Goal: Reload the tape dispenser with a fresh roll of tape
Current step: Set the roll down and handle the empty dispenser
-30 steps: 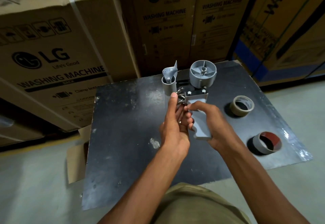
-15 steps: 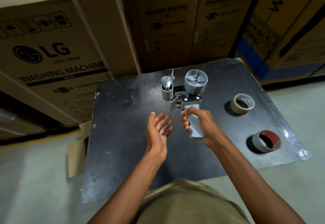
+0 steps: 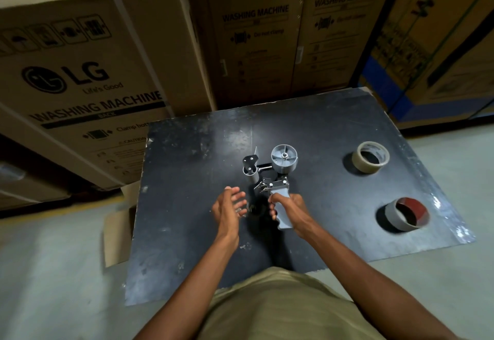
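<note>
Here the right hand [image 3: 290, 210] grips the handle of the empty tape dispenser [image 3: 275, 176] above the black counter [image 3: 187, 206]; the left hand [image 3: 230, 210], fingers spread, holds nothing beside it. Tape roll [image 3: 370, 157] lies right of the dispenser.

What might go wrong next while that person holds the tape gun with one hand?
The right hand alone holds the tape dispenser by its handle; the left hand is open and off it, so it may tip or slip. Its metal parts near the fingers might nick them. Two rolls lie to the right: the tan tape roll looks fresh, but the grey and red roll could be picked by mistake.
</note>
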{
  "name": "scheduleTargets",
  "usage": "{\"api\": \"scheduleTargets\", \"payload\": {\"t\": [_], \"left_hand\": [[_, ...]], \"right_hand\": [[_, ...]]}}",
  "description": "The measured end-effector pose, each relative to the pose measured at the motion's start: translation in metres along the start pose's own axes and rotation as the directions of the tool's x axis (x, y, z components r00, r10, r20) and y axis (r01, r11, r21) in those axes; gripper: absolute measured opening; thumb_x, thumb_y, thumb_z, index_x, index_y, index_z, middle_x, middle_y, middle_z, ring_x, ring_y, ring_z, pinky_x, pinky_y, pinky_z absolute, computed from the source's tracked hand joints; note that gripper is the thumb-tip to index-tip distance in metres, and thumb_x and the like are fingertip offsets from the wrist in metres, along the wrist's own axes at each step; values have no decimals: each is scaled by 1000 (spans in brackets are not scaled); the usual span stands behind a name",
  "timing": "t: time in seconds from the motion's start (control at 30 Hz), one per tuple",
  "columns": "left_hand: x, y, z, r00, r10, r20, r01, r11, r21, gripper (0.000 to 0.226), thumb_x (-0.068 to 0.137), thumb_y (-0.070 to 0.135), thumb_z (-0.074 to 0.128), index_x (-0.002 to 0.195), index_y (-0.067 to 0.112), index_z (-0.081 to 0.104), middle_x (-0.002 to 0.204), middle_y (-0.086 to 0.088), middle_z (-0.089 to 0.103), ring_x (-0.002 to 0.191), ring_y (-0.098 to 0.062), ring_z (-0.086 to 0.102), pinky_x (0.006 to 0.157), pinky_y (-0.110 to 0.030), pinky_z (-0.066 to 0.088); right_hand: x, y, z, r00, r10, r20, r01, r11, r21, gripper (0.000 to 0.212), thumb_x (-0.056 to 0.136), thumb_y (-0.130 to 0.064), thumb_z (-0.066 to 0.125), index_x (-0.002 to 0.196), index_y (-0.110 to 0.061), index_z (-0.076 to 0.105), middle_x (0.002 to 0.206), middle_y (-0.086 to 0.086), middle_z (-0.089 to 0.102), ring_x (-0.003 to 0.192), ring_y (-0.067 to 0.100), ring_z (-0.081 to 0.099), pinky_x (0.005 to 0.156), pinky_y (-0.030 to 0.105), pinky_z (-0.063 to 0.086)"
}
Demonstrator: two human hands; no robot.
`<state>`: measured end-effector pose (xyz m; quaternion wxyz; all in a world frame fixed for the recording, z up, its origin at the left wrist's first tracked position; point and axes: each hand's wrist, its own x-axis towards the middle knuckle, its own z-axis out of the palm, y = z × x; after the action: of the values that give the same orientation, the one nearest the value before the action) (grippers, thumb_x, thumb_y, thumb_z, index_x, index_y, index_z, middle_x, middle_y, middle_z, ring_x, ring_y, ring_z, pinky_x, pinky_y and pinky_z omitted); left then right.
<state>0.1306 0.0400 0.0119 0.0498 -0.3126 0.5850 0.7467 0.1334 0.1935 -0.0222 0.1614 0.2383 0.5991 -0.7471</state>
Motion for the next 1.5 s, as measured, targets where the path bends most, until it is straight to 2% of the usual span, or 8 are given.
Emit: {"api": "scheduleTargets", "payload": {"t": [0.6, 0.97, 1.03, 1.1, 1.23, 1.37, 1.43, 1.5], "left_hand": [[12, -10, 3, 996, -19, 86, 14, 998, 64, 30, 103, 26, 47, 95, 8, 69, 86, -8, 73, 75, -22, 66, 60, -29, 51], [13, -15, 29, 985, -4, 173, -12, 996, 93, 33, 101, 27, 48, 99, 5, 71, 87, -10, 73, 77, -21, 67, 61, -27, 52], [11, -15, 37, 981, -2, 193, -17, 995, 96, 33, 102, 27, 47, 98, 4, 71, 86, -10, 72, 75, -21, 67, 61, -28, 52], [8, -14, 46, 977, -6, 214, -15, 995, 97, 33, 103, 25, 45, 96, 4, 69, 84, -10, 71, 73, -21, 67, 60, -27, 52], [3, -13, 64, 968, -19, 250, 0, 997, 79, 36, 104, 25, 43, 97, 0, 69, 81, -12, 70, 69, -21, 67, 60, -28, 54], [0, -19, 82, 959, -9, 282, -25, 993, 118, 40, 104, 28, 42, 97, 1, 70, 84, -13, 72, 75, -23, 68, 65, -30, 52], [-3, -21, 90, 954, -6, 298, -36, 990, 138, 40, 104, 29, 41, 96, 2, 70, 84, -12, 72, 75, -23, 67, 65, -30, 52], [-7, -22, 100, 950, -2, 311, -51, 986, 160, 38, 102, 29, 43, 92, 5, 71, 82, -10, 72, 71, -20, 66, 62, -28, 50]], "right_hand": [[24, 32, -11, 999, 53, -10, -53, 999, -12, 10, 87, -7, 65, 83, 3, 65, 62, 12, 61, 45, 20, 57, 42, 25, 45], [22, 38, -20, 999, 38, 39, -41, 997, 72, 5, 92, 2, 61, 90, 6, 63, 77, 25, 62, 53, 27, 63, 51, 31, 52], [24, 41, -25, 995, 65, 78, -73, 991, 111, 8, 90, -3, 65, 91, 5, 66, 80, 25, 62, 58, 29, 62, 56, 34, 53], [26, 44, -33, 993, 79, 92, -86, 993, 79, 24, 84, -21, 76, 91, 2, 72, 82, 23, 66, 66, 29, 64, 64, 36, 54], [26, 33, -53, 999, 42, -25, -45, 990, -135, 58, 71, -60, 83, 74, -5, 67, 69, 5, 53, 66, 16, 51, 67, 31, 45], [20, 5, -76, 996, -2, -88, 15, 990, 142, 52, 78, -47, 83, 87, 1, 64, 79, 15, 59, 68, 23, 60, 65, 30, 57], [27, -8, -95, 977, -41, -209, 67, 991, 115, 47, 87, -43, 76, 85, 3, 68, 77, 15, 65, 72, 27, 66, 63, 30, 61], [36, -19, -120, 933, -151, -327, 151, 988, -24, 45, 80, -55, 78, 78, -9, 72, 68, 5, 68, 67, 25, 66, 65, 35, 61]]}}
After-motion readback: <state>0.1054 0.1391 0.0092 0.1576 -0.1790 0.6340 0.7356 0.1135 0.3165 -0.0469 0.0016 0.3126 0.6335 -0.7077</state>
